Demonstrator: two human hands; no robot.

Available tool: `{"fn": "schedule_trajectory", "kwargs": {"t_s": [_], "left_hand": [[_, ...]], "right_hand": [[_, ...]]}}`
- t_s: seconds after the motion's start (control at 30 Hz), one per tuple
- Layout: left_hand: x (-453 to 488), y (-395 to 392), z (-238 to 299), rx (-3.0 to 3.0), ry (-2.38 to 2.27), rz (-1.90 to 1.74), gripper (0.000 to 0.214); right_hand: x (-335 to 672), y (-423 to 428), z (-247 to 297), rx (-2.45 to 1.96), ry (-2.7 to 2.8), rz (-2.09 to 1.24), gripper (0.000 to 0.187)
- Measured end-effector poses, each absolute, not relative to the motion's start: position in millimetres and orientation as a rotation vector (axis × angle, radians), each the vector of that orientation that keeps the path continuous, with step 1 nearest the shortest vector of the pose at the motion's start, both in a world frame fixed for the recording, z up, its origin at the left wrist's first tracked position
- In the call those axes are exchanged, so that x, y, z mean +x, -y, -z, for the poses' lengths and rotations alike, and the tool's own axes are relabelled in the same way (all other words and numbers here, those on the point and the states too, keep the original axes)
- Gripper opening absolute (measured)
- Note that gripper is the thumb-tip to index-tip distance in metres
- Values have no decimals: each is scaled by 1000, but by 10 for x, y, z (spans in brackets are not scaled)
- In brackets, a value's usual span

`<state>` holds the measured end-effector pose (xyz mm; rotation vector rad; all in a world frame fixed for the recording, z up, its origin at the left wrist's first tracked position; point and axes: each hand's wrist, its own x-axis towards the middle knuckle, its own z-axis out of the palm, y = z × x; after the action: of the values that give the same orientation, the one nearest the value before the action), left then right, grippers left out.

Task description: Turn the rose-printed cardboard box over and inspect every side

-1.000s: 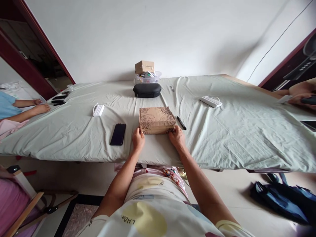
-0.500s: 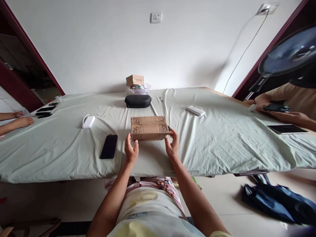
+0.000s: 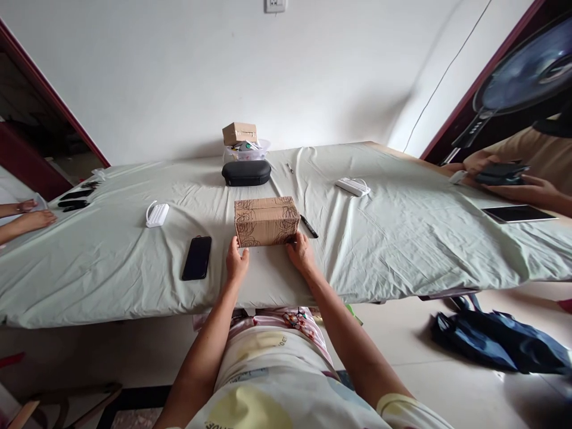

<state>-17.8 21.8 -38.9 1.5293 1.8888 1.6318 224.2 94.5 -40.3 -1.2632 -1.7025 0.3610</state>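
A brown cardboard box (image 3: pixel 267 221) with dark scribbled lines on its top and front is in front of me, at the middle of the table. My left hand (image 3: pixel 237 260) grips its lower left corner, thumb toward the front. At the lower right corner my right hand (image 3: pixel 301 251) has its fingers curled against the box. A black marker (image 3: pixel 308 226) lies just right of the box, close to my right fingers. Left of my left hand, a dark phone (image 3: pixel 197 258) lies flat on the cloth.
A black case (image 3: pixel 246 173) sits behind the box, before a plastic basket (image 3: pixel 263 147) bearing a small carton (image 3: pixel 239 133). White power banks (image 3: pixel 158 215) lie on both sides. At right, a person holds a dark device (image 3: pixel 503 173) above a tablet (image 3: pixel 519 214); another person's hands (image 3: pixel 41 218) rest at left.
The box has tipped so more of its scribbled front face shows. My right hand has shifted inward along its lower edge, and the marker is now in fuller view. The camera view has tilted slightly downward.
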Motion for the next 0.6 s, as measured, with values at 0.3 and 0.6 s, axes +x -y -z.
{"fn": "schedule_trajectory", "kwargs": {"t_s": [0.3, 0.6], "left_hand": [[-179, -146, 358, 1539, -1890, -1788, 51], [-78, -7, 166, 1688, -1803, -2105, 49]], "right_hand": [[2222, -875, 271, -1130, 1579, -373, 60], [2199, -702, 30, -800, 1390, -357, 46]]}}
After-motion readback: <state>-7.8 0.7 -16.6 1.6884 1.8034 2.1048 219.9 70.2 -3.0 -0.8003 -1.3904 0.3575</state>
